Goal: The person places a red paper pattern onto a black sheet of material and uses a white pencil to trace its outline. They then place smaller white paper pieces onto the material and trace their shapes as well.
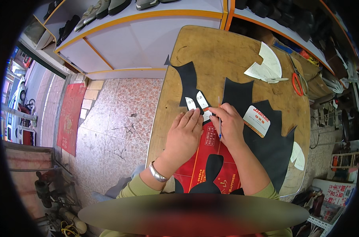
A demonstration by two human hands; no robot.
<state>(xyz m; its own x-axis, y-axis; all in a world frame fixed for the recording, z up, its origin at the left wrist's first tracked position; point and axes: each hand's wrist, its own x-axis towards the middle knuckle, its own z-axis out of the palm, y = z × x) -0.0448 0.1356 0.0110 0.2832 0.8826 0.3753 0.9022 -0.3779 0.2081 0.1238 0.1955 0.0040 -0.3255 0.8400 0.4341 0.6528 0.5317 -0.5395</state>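
My left hand (184,132) lies with its fingers outstretched, its tips pressing on a narrow black piece and a white paper template (190,103). A silver bangle (159,173) is on that wrist. Between the fingers of my right hand (230,123) is a slim pen (220,128), held roughly upright, its blue end toward me. The fingertips of this hand touch the white template (203,102) beside the first one. Beneath both hands lies a red printed sheet (199,158), with black cut shapes (214,168) on its near part.
Black sheet material (266,154) with cut-out edges covers the right of the wooden table (215,49). A black strip (187,79) lies at the left edge. On top are a white card (257,120), cream paper patterns (268,65) and orange-handled scissors (298,81). Shoe shelves (144,17) stand beyond.
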